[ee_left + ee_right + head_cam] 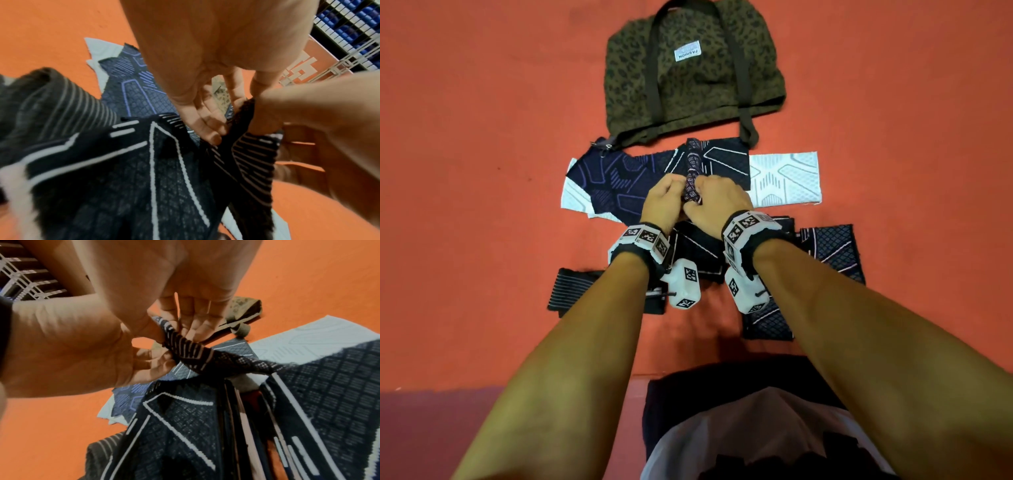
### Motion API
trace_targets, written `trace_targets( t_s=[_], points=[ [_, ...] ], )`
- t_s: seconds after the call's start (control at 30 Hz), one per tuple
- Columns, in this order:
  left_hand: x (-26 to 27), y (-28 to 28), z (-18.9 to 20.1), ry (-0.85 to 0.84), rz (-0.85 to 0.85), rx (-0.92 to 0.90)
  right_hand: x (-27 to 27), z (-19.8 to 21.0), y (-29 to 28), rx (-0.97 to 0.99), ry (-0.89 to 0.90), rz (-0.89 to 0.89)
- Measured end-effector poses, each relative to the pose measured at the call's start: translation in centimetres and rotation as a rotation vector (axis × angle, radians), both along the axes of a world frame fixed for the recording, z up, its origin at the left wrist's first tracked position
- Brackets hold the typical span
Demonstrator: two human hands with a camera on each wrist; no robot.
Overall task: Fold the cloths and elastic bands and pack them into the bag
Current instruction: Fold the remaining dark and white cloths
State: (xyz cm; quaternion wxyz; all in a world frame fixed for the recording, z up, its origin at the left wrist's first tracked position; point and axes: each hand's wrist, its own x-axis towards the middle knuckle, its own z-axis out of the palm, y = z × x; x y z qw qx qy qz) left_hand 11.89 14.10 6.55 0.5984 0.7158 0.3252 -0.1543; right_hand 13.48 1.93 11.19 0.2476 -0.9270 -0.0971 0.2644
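Note:
A narrow, folded dark cloth with pale stripes (692, 171) is held up between both hands above the spread cloths. My left hand (664, 202) pinches its near end from the left, and my right hand (715, 202) pinches it from the right. In the left wrist view the left hand (230, 113) closes fingers and thumb on the striped cloth (255, 154). The right wrist view shows the right hand (174, 324) gripping the same cloth (191, 353). The olive leopard-print bag (688, 85) lies flat beyond the hands, handles towards me.
On the orange floor lie a white patterned cloth (784, 178), a navy cloth with purple lines (609, 181), dark mesh cloths under my wrists (698, 250) and at the right (832, 250), and a striped elastic band (571, 287) near left.

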Motion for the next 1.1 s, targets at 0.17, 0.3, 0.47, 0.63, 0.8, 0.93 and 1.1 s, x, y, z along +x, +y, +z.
trace_targets(
  t_s=[0.17, 0.3, 0.47, 0.63, 0.8, 0.93, 1.1],
  points=[
    [-1.5, 1.2, -0.4, 0.058, 0.010, 0.044, -1.4, 0.6, 1.2, -0.005, 0.025, 0.040],
    [-2.4, 2.7, 0.2, 0.080, 0.104, 0.021, -3.1, -0.1, 1.8, -0.052, 0.121, 0.125],
    [-3.8, 5.4, 0.1, 0.069, 0.030, 0.042, -5.7, -2.8, 2.4, -0.067, 0.258, 0.077],
    [-6.0, 7.6, 0.9, 0.083, -0.066, 0.086, -6.6, -3.5, 3.3, -0.040, 0.257, -0.134],
    [-7.7, 9.1, 1.6, 0.117, -0.052, 0.096, -6.2, -3.6, 5.0, -0.014, 0.177, -0.152],
    [-8.2, 10.1, 1.6, 0.110, -0.029, 0.085, -6.6, -3.6, 6.3, 0.049, 0.219, -0.227],
    [-7.6, 9.3, 2.0, 0.055, -0.098, 0.000, -6.4, -3.8, 6.2, 0.051, 0.248, -0.230]
  ],
)
